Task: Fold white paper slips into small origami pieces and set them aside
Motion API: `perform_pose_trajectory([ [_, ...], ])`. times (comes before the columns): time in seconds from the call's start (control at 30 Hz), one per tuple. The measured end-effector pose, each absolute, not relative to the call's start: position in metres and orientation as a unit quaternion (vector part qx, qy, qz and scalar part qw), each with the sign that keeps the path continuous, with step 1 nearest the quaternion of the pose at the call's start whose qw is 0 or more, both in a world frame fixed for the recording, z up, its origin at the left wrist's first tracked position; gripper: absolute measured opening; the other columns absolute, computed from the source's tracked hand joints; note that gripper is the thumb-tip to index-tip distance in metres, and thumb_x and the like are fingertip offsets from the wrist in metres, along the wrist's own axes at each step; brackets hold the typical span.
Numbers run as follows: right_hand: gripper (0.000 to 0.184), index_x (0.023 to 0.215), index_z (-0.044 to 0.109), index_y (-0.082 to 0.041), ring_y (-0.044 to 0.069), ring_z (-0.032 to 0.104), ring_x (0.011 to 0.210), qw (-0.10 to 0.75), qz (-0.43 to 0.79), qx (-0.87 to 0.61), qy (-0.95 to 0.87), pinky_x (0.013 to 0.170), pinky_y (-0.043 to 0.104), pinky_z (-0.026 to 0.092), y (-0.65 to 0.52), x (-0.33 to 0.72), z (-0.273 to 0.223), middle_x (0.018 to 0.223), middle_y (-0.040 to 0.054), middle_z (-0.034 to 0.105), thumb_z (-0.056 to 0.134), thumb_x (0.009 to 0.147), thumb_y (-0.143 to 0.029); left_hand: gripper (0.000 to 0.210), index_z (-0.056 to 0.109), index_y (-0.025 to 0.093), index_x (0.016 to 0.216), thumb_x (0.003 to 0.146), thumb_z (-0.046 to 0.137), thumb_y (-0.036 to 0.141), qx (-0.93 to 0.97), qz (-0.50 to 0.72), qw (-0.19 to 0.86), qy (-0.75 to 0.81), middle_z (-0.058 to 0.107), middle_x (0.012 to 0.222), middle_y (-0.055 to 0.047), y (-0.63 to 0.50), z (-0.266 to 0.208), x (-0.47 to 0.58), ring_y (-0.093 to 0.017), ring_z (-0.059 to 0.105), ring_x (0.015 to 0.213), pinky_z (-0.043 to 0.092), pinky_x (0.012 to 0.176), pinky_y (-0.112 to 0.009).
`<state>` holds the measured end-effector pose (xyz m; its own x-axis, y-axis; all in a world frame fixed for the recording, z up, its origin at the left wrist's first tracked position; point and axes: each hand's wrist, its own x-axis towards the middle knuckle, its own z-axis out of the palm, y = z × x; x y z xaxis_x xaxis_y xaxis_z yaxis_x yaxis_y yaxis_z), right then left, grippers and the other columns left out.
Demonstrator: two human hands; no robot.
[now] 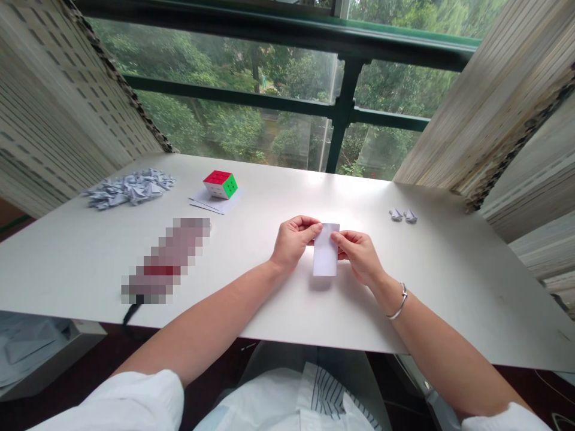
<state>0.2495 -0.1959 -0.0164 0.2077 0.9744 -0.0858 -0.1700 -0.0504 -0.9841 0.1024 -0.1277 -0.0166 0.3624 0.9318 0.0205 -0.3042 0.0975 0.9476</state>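
Note:
A small white rectangle of paper is held upright just above the table, its long side running toward me. My left hand pinches its upper left edge between thumb and fingers. On the opposite edge, my right hand grips the sheet with the thumb on its face and the fingers behind. The fingertips behind the paper are partly hidden. Whether the sheet is folded double, I cannot tell.
On the white table lie a heap of folded paper pieces, a puzzle cube on paper sheets, and a blurred-out object. Two small folded papers sit at right. A window and curtains border the back.

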Motion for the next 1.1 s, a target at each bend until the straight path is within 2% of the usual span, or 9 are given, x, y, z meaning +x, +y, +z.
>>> perform_pose_trajectory([
  [0.23,0.044,0.072,0.068,-0.014,0.012,0.057,0.061,0.534,0.538,-0.519,-0.397,0.051,0.023,0.05,-0.196,0.248,-0.018,0.069,0.0027,0.064,0.078,0.066,-0.056,0.033,0.067,0.014,0.079,0.061,0.083,0.037,0.477,0.476,0.656,0.34,0.067,0.071,-0.001,-0.123,-0.018,0.102,-0.013,0.059,0.064,0.049,0.061,-0.027],
  [0.63,0.043,0.076,0.072,-0.014,0.013,0.059,0.06,0.53,0.531,-0.534,-0.391,0.054,0.025,0.05,-0.197,0.25,-0.018,0.069,0.0029,0.065,0.08,0.063,-0.054,0.035,0.063,0.015,0.084,0.064,0.082,0.037,0.47,0.465,0.678,0.322,0.065,0.074,-0.001,-0.12,-0.021,0.1,-0.012,0.059,0.065,0.05,0.064,-0.027],
  [0.73,0.043,0.074,0.072,-0.015,0.014,0.06,0.06,0.522,0.519,-0.542,-0.405,0.054,0.025,0.05,-0.196,0.252,-0.018,0.068,0.0033,0.066,0.079,0.063,-0.056,0.039,0.063,0.015,0.09,0.065,0.082,0.037,0.475,0.426,0.701,0.319,0.066,0.074,-0.002,-0.12,-0.017,0.097,-0.012,0.059,0.064,0.049,0.061,-0.026],
  [0.87,0.042,0.074,0.072,-0.015,0.014,0.058,0.06,0.508,0.511,-0.546,-0.427,0.053,0.025,0.048,-0.195,0.253,-0.021,0.067,0.0033,0.065,0.077,0.065,-0.056,0.047,0.065,0.016,0.101,0.064,0.083,0.039,0.484,0.385,0.717,0.322,0.069,0.084,-0.006,-0.118,-0.012,0.094,-0.016,0.063,0.072,0.048,0.064,-0.027],
  [0.97,0.041,0.071,0.071,-0.016,0.013,0.055,0.058,0.498,0.504,-0.546,-0.446,0.052,0.024,0.046,-0.195,0.253,-0.023,0.064,0.0022,0.064,0.076,0.067,-0.056,0.043,0.069,0.015,0.095,0.063,0.084,0.039,0.506,0.368,0.71,0.324,0.07,0.088,-0.007,-0.118,-0.012,0.093,-0.017,0.064,0.074,0.048,0.065,-0.029],
  [1.1,0.041,0.067,0.069,-0.016,0.01,0.048,0.051,0.481,0.487,-0.546,-0.483,0.049,0.024,0.038,-0.196,0.253,-0.025,0.056,-0.0008,0.058,0.073,0.07,-0.057,0.034,0.072,0.015,0.083,0.061,0.085,0.036,0.542,0.337,0.697,0.327,0.07,0.077,-0.006,-0.118,-0.016,0.093,-0.016,0.062,0.064,0.047,0.063,-0.029],
])
